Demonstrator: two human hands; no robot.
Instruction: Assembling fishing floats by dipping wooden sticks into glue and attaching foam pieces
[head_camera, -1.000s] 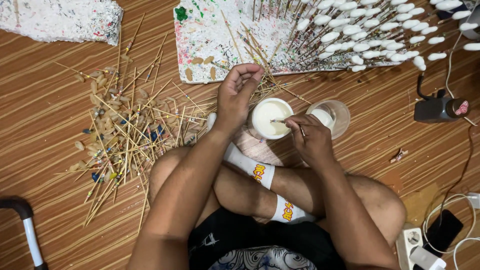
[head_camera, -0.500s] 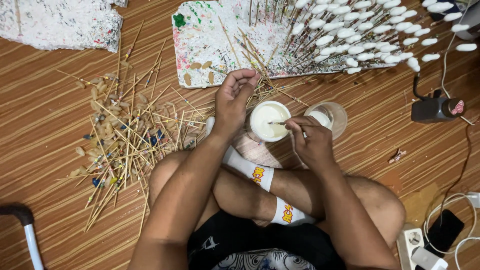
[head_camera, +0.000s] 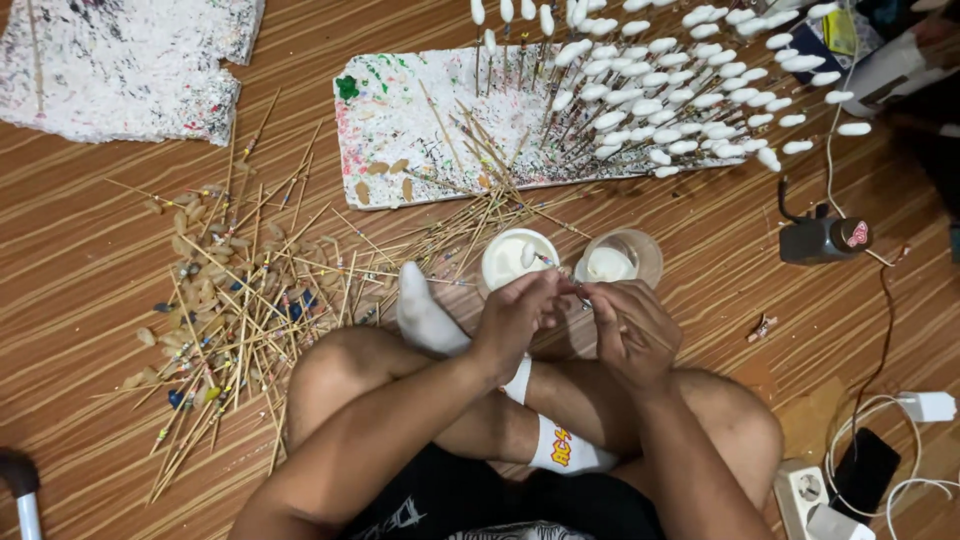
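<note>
I sit cross-legged on a wooden floor in white socks. My left hand (head_camera: 515, 315) and my right hand (head_camera: 625, 325) meet in front of my knees, both pinching a thin stick (head_camera: 556, 270). Its white oval tip hangs over a white cup of white paint (head_camera: 505, 268). A clear cup with white liquid (head_camera: 622, 262) stands just right of it. Beyond the cups lies a paint-speckled foam board (head_camera: 400, 130), with several white-tipped sticks (head_camera: 650, 90) stuck in it.
Loose bamboo sticks and small beige pieces (head_camera: 240, 310) are scattered on the floor to the left. A second foam board (head_camera: 120, 60) lies far left. A dark corded device (head_camera: 820, 238), a power strip (head_camera: 800, 490), a phone (head_camera: 865, 460) and a charger (head_camera: 925, 405) sit on the right.
My left hand has come back from near the foam board and joined my right hand on the stick over the white cup. The view has shifted slightly.
</note>
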